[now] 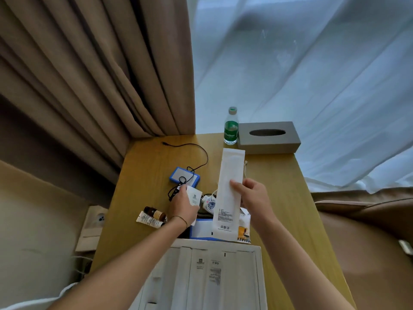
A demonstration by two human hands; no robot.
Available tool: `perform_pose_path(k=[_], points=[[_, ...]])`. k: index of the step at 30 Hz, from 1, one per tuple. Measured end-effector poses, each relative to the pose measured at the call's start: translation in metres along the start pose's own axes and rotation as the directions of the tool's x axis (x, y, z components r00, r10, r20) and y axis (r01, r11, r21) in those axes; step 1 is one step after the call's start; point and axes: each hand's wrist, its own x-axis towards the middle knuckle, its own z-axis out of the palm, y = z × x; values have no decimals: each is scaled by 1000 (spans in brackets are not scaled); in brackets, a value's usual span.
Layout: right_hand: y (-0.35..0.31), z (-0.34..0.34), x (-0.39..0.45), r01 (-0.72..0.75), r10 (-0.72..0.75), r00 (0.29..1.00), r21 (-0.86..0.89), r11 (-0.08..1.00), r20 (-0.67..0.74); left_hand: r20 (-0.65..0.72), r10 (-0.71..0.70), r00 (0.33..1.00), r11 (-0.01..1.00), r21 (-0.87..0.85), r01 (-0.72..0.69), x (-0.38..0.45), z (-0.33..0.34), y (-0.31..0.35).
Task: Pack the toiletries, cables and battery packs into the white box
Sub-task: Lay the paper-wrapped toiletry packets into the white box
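Observation:
My right hand [252,198] holds a long white paper sachet [229,189] upright above the table, just beyond the white box [252,271]. The box lies at the near edge and holds several flat white packets. My left hand [183,209] grips a small white sachet [194,198] near a black cable [196,151]. That cable runs to a blue-edged battery pack [183,177]. A second blue-edged pack [201,230] lies just beyond the box. A brown bottle [155,213] and a white tube [149,219] lie left of my left wrist.
The wooden table [279,198] carries a green-labelled water bottle [231,127] and a grey tissue box [269,136] at its far end. A small patterned white item [210,203] and a yellow-printed packet [244,231] lie between my hands. Curtains hang behind; a brown seat is at the right.

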Motion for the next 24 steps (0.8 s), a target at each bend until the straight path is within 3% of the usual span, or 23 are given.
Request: perform_pose_path(k=[6,14,18,24], points=[[5,-1,-56,132,-139,989,-130,983,-43,-16,246,969,959,-143,-245,-40,-32,1],[26,9,-128,165,-224,965,-352,921,-133,-18,257,966,807,-546,-224,-118,-75,-27],[38,15,-159,151,-284,944,-549,822,-167,12,238,971,773,-607,-182,-150,-84,-57],[68,23,-197,94,-349,927,-817,569,-136,66,243,968,773,-616,-152,-178,-91,-88]])
